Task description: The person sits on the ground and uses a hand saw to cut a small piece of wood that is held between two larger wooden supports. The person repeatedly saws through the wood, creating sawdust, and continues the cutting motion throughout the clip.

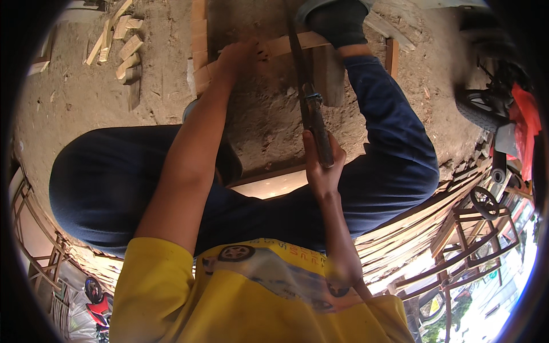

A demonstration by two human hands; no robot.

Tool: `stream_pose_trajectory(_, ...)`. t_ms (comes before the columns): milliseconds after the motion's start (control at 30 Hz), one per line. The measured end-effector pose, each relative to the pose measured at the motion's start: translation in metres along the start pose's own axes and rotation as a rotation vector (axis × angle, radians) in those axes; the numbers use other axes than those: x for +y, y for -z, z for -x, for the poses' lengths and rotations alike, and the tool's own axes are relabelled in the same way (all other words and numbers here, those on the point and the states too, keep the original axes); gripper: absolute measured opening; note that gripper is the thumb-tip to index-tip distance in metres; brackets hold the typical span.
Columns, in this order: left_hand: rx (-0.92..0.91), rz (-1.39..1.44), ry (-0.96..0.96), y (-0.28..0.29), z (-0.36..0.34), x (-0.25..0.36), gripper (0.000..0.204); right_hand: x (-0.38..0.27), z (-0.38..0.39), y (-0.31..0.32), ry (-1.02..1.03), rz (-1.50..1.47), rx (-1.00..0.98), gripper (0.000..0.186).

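My right hand (325, 166) is closed round the handle of a hand saw (313, 114). The saw's long dark blade (296, 51) points away from me and crosses a light piece of wood (280, 46). At the left part of that wood is my left hand (237, 60), its fingers blurred but seeming to grip it. My foot in a dark shoe (337, 23) presses near the wood's right end. Beneath that end stands a wooden block (328, 77).
Several cut wood pieces (131, 47) lie on the dirt floor at the far left. A row of light blocks (199, 43) runs beside my left hand. To the right are a black tyre (483, 111) and red plastic (523, 126). Long wooden slats (400, 240) lie behind me.
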State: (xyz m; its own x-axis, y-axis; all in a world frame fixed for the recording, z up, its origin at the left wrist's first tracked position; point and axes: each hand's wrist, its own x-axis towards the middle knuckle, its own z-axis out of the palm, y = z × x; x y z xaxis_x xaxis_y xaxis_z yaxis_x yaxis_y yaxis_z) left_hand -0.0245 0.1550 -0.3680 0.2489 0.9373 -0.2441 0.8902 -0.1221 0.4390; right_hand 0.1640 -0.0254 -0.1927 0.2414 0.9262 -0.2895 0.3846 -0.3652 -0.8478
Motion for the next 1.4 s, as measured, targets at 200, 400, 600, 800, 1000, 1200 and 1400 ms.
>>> stream_pose_trajectory(200, -0.059, -0.055, 0.027, 0.006, -0.003, 0.007, 0.042, 0.005, -0.053, -0.034, 0.057, -0.003, -0.092, 0.025)
stream_pose_trajectory(400, -0.021, 0.069, 0.005, 0.000, -0.003, -0.007, 0.047, 0.006, -0.087, -0.064, 0.172, -0.005, -0.102, 0.022)
stream_pose_trajectory(600, 0.063, 0.091, 0.019, 0.001, 0.003, -0.002, 0.035, 0.007, -0.104, -0.073, 0.263, -0.048, -0.086, 0.018)
stream_pose_trajectory(800, -0.023, 0.041, 0.074, 0.013, 0.005, 0.000, 0.038, -0.016, -0.094, -0.069, 0.100, 0.007, -0.174, 0.017)
stream_pose_trajectory(1000, -0.064, 0.037, 0.080, 0.005, -0.001, 0.010, 0.042, -0.018, 0.028, 0.015, 0.056, 0.233, -0.166, 0.015)
stream_pose_trajectory(1200, -0.097, -0.029, 0.106, 0.006, -0.004, 0.007, 0.045, -0.032, 0.042, 0.028, -0.112, 0.173, -0.191, 0.014)
stream_pose_trajectory(1400, -0.099, -0.131, 0.021, 0.017, -0.010, 0.011, 0.047, -0.041, 0.090, 0.039, -0.015, 0.257, -0.131, 0.011)
